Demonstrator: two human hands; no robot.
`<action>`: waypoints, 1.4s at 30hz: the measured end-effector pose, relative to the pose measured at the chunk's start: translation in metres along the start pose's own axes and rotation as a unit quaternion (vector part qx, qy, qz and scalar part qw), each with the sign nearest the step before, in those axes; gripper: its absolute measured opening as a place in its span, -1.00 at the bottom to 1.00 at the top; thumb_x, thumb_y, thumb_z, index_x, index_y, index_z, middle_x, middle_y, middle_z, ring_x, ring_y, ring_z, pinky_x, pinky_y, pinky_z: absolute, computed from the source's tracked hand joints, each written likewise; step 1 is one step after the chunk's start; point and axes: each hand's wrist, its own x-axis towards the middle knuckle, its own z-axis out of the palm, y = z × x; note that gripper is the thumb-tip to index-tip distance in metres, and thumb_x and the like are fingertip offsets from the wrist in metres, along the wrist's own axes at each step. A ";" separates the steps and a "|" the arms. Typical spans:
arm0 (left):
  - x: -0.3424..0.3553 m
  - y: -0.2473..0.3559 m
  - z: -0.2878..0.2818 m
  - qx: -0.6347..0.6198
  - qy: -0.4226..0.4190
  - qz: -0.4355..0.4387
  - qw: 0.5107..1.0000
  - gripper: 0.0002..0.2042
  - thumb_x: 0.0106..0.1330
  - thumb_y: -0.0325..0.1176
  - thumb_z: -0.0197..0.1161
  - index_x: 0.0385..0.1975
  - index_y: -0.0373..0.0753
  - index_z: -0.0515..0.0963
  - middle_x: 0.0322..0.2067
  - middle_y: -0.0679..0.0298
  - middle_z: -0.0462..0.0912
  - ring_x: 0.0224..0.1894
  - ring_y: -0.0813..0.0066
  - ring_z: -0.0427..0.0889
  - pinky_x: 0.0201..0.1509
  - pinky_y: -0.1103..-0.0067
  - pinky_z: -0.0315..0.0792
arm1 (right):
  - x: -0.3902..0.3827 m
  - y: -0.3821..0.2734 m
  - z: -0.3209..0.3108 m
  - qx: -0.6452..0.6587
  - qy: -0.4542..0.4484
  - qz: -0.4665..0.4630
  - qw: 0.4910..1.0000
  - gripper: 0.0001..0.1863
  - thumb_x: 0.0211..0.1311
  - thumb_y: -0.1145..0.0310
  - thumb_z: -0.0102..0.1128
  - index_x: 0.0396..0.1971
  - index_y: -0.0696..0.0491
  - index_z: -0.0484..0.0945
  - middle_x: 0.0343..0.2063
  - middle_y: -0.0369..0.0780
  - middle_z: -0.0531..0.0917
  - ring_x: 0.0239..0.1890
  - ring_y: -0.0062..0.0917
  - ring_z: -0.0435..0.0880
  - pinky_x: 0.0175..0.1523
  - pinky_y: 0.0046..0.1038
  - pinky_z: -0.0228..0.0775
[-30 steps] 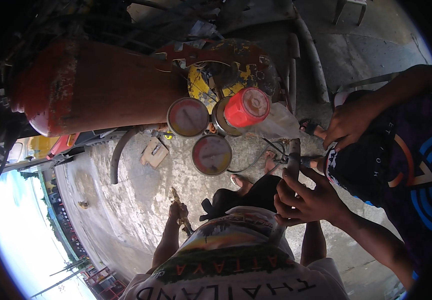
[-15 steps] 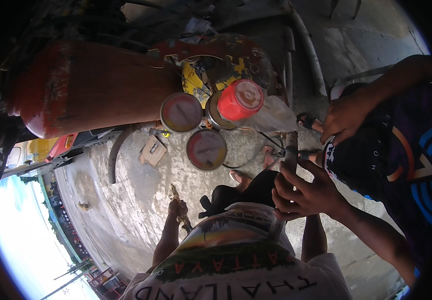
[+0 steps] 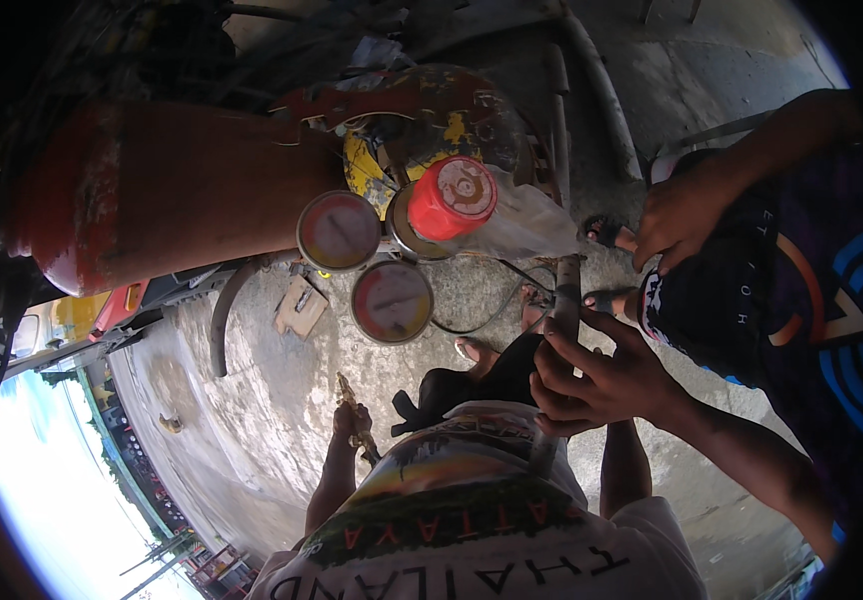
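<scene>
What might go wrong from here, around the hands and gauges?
The left hand holds a brass tool out over the floor; it might drop if the grip slips.
The hose runs close to a foot, so it could snag or trip someone.
The red cup by the gauges might be knocked loose by a bump.

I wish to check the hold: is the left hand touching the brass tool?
Touching: the head view shows the left hand closed around the brass tool.
</scene>
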 end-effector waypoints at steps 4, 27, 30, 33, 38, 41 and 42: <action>-0.010 0.002 -0.003 0.042 -0.028 0.006 0.999 -0.78 0.29 -0.18 0.40 -0.28 -0.17 0.61 -0.48 0.24 0.58 -0.42 0.41 0.57 -0.26 0.48 0.59 | 0.004 0.003 0.002 -0.004 -0.006 0.002 1.000 -0.35 0.07 0.29 0.50 0.08 -0.05 0.27 0.02 -0.33 0.44 0.22 -0.62 0.45 0.47 -0.42 0.14; 0.009 0.009 0.044 0.165 0.144 0.012 0.976 -0.48 0.24 0.26 0.32 -0.61 -0.04 0.35 -0.74 0.40 0.36 -0.72 0.44 0.43 -0.61 0.48 0.40 | 0.001 -0.005 0.004 0.060 -0.003 0.029 0.998 -0.44 0.12 0.23 0.44 0.06 -0.09 0.32 0.01 -0.33 0.52 0.24 -0.53 0.50 0.36 -0.38 0.27; 0.012 0.004 0.048 0.196 0.139 0.035 0.970 -0.47 0.22 0.29 0.32 -0.60 -0.03 0.34 -0.75 0.40 0.36 -0.72 0.44 0.43 -0.61 0.49 0.39 | 0.000 -0.005 0.002 0.085 -0.001 0.038 0.996 -0.46 0.16 0.24 0.40 0.06 -0.08 0.31 0.03 -0.31 0.52 0.25 -0.48 0.49 0.29 -0.35 0.39; 0.018 0.001 0.064 0.212 0.168 0.036 0.962 -0.47 0.24 0.29 0.29 -0.60 -0.03 0.34 -0.75 0.39 0.36 -0.72 0.43 0.43 -0.61 0.49 0.39 | 0.000 0.000 -0.003 0.103 -0.001 0.048 0.993 -0.47 0.17 0.22 0.38 0.07 -0.08 0.31 0.04 -0.30 0.52 0.26 -0.46 0.49 0.27 -0.31 0.39; 0.014 0.007 0.042 0.192 0.147 0.049 0.969 -0.50 0.25 0.24 0.30 -0.58 -0.02 0.31 -0.75 0.39 0.34 -0.73 0.45 0.41 -0.62 0.50 0.39 | 0.003 0.002 0.002 0.076 0.007 0.032 0.997 -0.40 0.08 0.19 0.46 0.08 -0.08 0.34 0.01 -0.35 0.50 0.25 -0.58 0.47 0.45 -0.34 0.05; 0.029 0.004 0.054 0.189 0.155 0.028 0.969 -0.52 0.26 0.20 0.31 -0.57 -0.01 0.30 -0.74 0.40 0.32 -0.73 0.46 0.40 -0.63 0.50 0.40 | 0.002 0.004 -0.008 0.068 -0.014 0.040 0.997 -0.38 0.05 0.20 0.48 0.07 -0.08 0.33 0.01 -0.35 0.50 0.25 -0.59 0.46 0.46 -0.34 0.06; 0.031 0.006 0.053 0.195 0.187 0.039 0.962 -0.53 0.25 0.20 0.32 -0.56 -0.01 0.30 -0.74 0.40 0.32 -0.73 0.46 0.40 -0.63 0.50 0.40 | 0.002 0.002 -0.006 0.063 -0.008 0.037 0.997 -0.38 0.04 0.21 0.48 0.07 -0.09 0.34 0.01 -0.35 0.50 0.25 -0.59 0.46 0.46 -0.35 0.08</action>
